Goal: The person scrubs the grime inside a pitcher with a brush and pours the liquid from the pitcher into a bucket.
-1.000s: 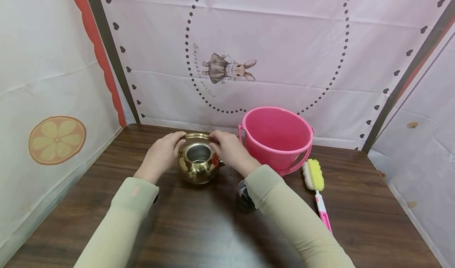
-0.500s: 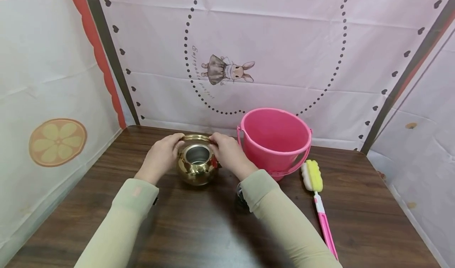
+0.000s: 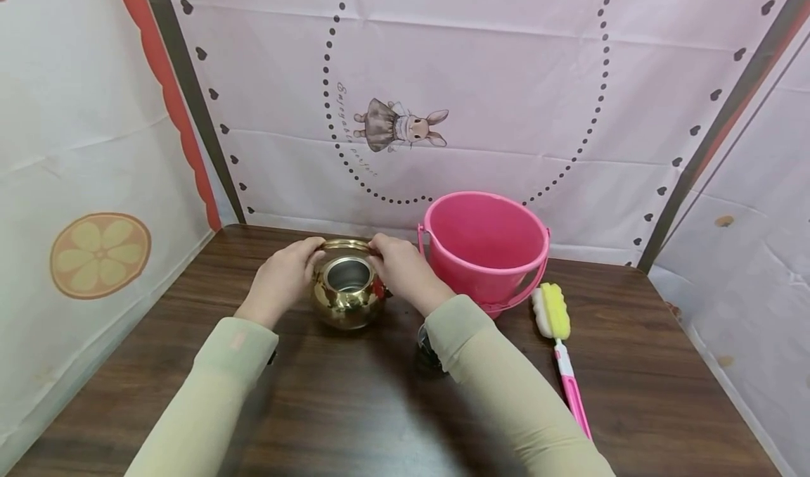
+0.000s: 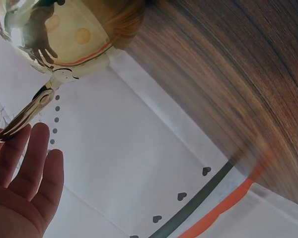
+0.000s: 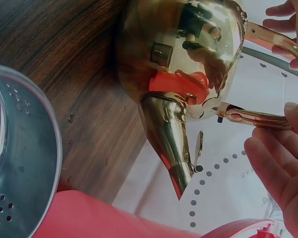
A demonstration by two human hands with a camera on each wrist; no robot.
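Observation:
A shiny gold teapot [image 3: 346, 312] stands on the wooden table with its round top opening uncovered and its steel inside showing. Its arched handle [image 3: 348, 245] rises behind the opening. My left hand [image 3: 278, 280] holds the handle's left end; in the left wrist view, the left fingers [image 4: 32, 168] lie under it. On the other end, my right hand [image 5: 288, 163] pinches the handle between thumb and fingers. The spout [image 5: 171, 144] points toward the bucket side. Just beneath my right sleeve, a small metal strainer [image 5: 25, 148] with punched holes is partly hidden in the head view.
Close to my right hand stands a pink bucket [image 3: 481, 280], its handle hanging down in front. Right of it lies a sponge brush [image 3: 557, 315] with a yellow and white head and a pink handle. Printed cloth walls [image 3: 506, 76] border the table's back and sides.
The head view has shifted slightly. Both hands keep their hold on the teapot's handle, and the teapot stays in place on the table.

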